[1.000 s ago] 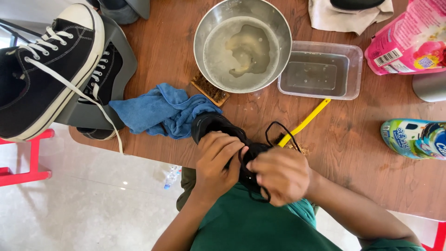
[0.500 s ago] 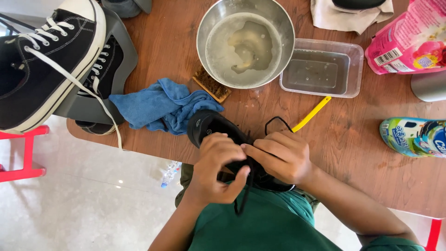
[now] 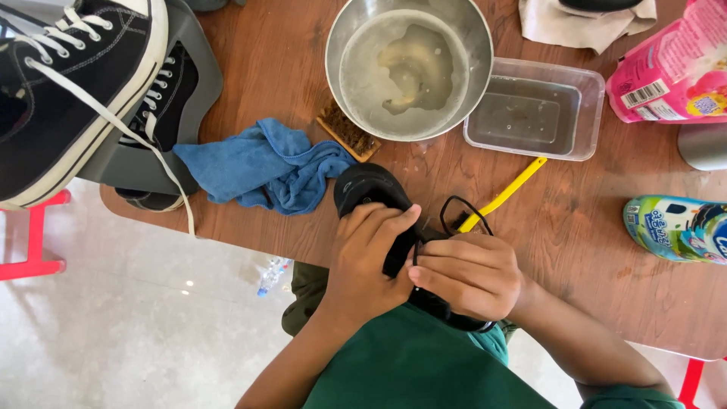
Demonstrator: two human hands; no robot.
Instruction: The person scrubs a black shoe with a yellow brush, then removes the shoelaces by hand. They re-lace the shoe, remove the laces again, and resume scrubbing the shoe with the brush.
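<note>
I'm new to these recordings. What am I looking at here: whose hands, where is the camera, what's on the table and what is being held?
There is no machine: a person works with bare hands. The single camera sits on their head and looks down, so the table's far side is at the top. The left hand and right hand both grip a black shoe at the edge of the wooden table, with its black lace looping out. On the table lie a blue cloth, a brush, a metal bowl of cloudy water, a clear tub, a yellow handle and a pink pouch. Black sneakers sit at the left.
</note>
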